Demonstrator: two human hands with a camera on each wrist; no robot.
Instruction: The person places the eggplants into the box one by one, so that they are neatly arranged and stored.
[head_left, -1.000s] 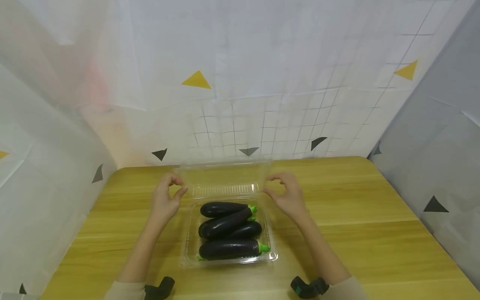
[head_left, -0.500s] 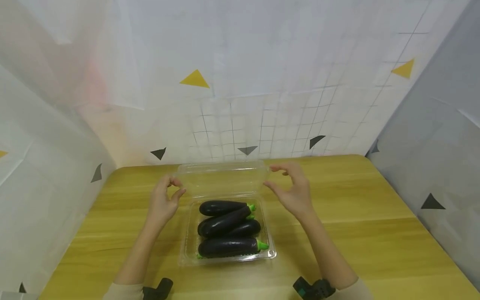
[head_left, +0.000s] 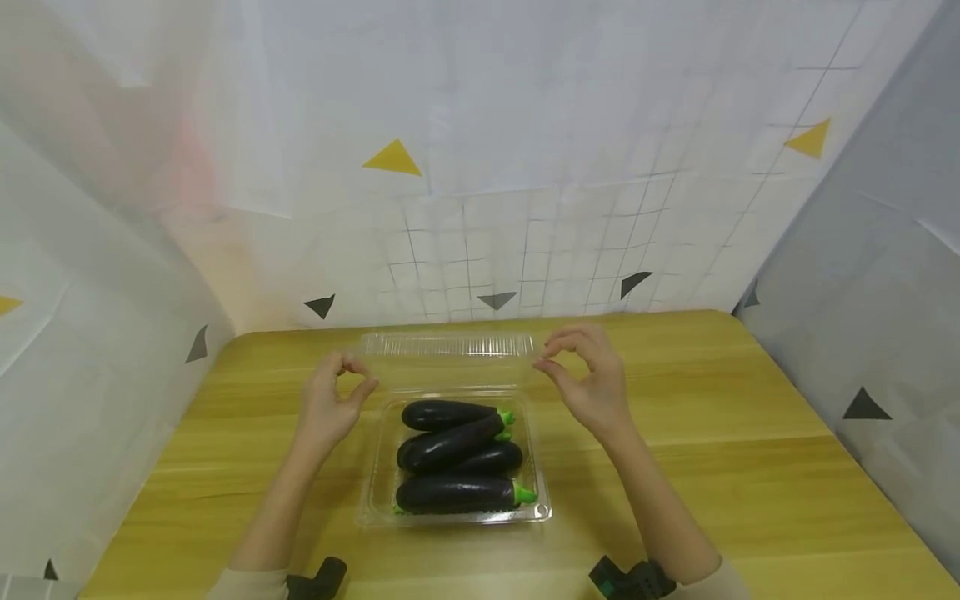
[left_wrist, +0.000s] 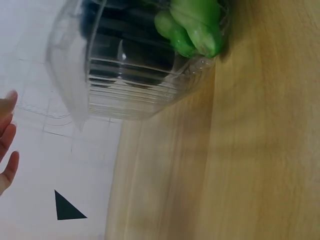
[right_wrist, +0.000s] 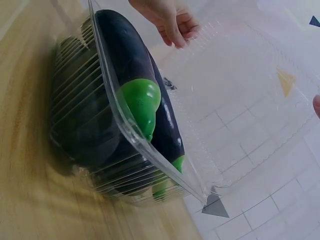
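Observation:
A clear plastic clamshell container (head_left: 540, 509) lies open on the table, with several dark purple eggplants (head_left: 454, 493) with green stems inside. Its see-through lid (head_left: 450, 343) stands raised at the far side, hinged to the base. My left hand (head_left: 330, 404) pinches the lid's left edge between thumb and forefinger; the right wrist view shows that left hand (right_wrist: 167, 20) at the lid's edge too. At the opposite edge, my right hand (head_left: 592, 383) pinches the lid with thumb and fingertips together. In the left wrist view, green stems (left_wrist: 197, 27) show through the base's ribbed wall.
The wooden table (head_left: 712, 433) extends to both sides of the container. Behind it rises a pale wall (head_left: 480, 233) with grid lines and yellow and dark triangles. A grey side wall (head_left: 870, 333) stands at the right.
The lid has changed its tilt, its ribbed band now showing along the top instead of lower down. My right hand has shifted slightly right and away, and its fingertips have closed together. The eggplants stay put.

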